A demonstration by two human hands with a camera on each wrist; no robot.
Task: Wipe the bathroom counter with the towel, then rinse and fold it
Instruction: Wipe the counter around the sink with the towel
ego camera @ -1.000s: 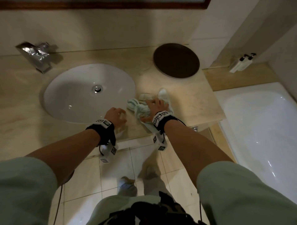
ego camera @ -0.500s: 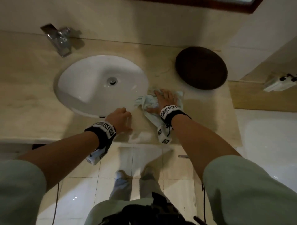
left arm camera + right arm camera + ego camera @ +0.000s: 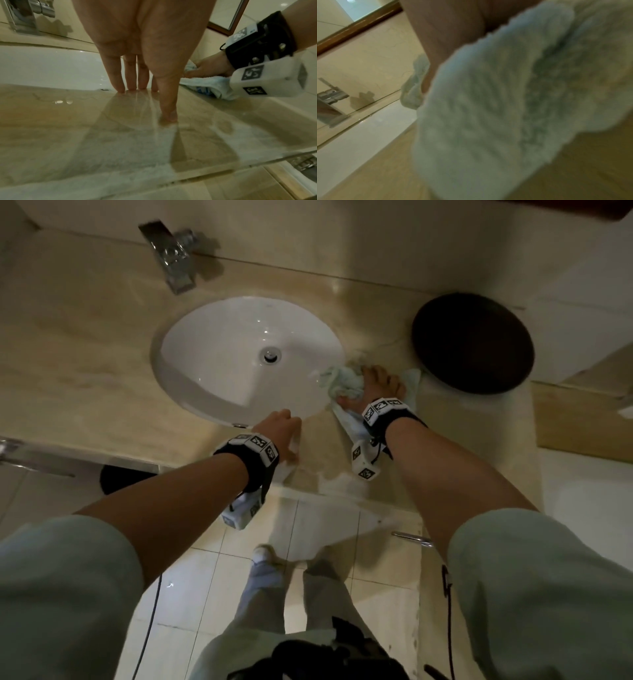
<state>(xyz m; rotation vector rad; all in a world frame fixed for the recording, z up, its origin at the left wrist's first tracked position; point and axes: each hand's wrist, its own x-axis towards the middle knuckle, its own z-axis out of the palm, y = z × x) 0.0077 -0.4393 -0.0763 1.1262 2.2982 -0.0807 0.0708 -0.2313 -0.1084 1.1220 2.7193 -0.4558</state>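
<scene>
A pale blue-white towel [image 3: 337,381] lies bunched on the beige counter [image 3: 85,371], between the white sink's [image 3: 212,354] right rim and a dark round tray. My right hand [image 3: 378,385] lies on top of the towel and presses it onto the counter. In the right wrist view the towel [image 3: 505,108] fills most of the picture under the palm. My left hand [image 3: 281,429] holds nothing. Its straight fingertips [image 3: 120,86] and thumb stand on the wet counter [image 3: 85,128] just in front of the sink rim. The right hand [image 3: 209,66] and towel [image 3: 211,83] also show there.
A chrome faucet [image 3: 171,254] stands behind the sink. The dark round tray [image 3: 472,344] sits at the counter's back right, close to the towel. The counter's front edge [image 3: 342,494] runs just below my wrists. Tiled floor and my feet lie beneath it.
My right hand has slid the towel away from the front edge, toward the sink's right rim and the tray. The left hand has stayed on the counter by the sink.
</scene>
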